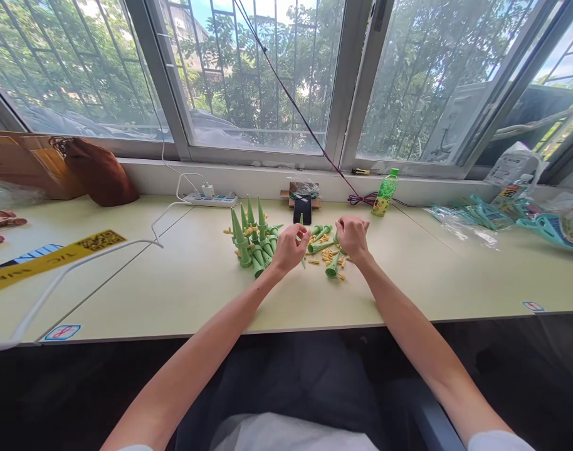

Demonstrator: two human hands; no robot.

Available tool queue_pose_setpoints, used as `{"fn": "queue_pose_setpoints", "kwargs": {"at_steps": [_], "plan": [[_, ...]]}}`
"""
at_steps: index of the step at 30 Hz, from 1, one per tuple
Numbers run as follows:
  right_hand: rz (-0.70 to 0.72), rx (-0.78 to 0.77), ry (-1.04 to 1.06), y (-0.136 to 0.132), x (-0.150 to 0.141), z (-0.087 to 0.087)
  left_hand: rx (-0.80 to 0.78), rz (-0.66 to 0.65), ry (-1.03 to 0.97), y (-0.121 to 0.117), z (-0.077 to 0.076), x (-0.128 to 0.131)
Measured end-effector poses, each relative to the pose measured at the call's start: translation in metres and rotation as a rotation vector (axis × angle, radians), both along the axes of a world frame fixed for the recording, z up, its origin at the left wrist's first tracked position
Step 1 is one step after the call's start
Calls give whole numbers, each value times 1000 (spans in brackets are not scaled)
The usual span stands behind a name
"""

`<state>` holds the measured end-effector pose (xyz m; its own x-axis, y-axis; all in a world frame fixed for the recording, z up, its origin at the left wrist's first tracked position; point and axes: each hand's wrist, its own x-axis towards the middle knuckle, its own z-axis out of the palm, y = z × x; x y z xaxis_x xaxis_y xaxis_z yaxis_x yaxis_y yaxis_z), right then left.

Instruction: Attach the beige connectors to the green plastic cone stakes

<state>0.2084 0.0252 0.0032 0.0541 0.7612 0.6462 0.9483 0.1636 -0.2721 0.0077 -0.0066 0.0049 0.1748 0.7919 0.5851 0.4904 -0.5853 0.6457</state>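
Note:
My left hand (290,248) is closed above the table, its fingers curled around a slim green plastic cone (302,219) whose pointed end shows above the fingers. Just to the right, my right hand (353,237) makes a fist, knuckles up; whatever lies in it is hidden. Left of my left hand stand several upright green cones (240,237) with yellow pegs stuck in their sides, and more green cones (259,257) lie against them. Between and below my hands are loose green cones (332,265) and a scatter of small yellow pegs (330,257).
Behind the pieces sit a black phone (302,210) and a small cardboard box (286,199). A green drink bottle (385,193) stands at right. A power strip (214,200), white cable (103,248) and brown bag (98,172) are at left. Plastic packaging (493,213) lies far right.

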Motion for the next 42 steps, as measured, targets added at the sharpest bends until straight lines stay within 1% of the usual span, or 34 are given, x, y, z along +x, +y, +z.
{"fn": "queue_pose_setpoints", "kwargs": {"at_steps": [8, 13, 17, 23, 31, 35, 39, 42], "plan": [[-3, 14, 13, -1, 0, 0, 23, -11, 27, 0, 1, 0], [-23, -10, -3, 3, 2, -3, 22, -10, 82, 0, 0, -1], [-7, -5, -9, 4, 2, -4, 7, -17, 131, 1, -3, -2], [-12, -17, -5, 2, 0, -2, -27, -35, 186, 4, -7, -2], [-18, -20, 14, 1, 0, -1, -25, -37, 273, 5, -11, -3], [-28, 9, 35, -2, -2, 1, -44, -49, 319, 4, -11, -3], [-47, 83, 62, -5, -4, 4, -90, -79, 379, 1, -9, -4], [-34, 139, 78, -5, -5, 4, -116, -97, 400, 0, -10, -5]]}}
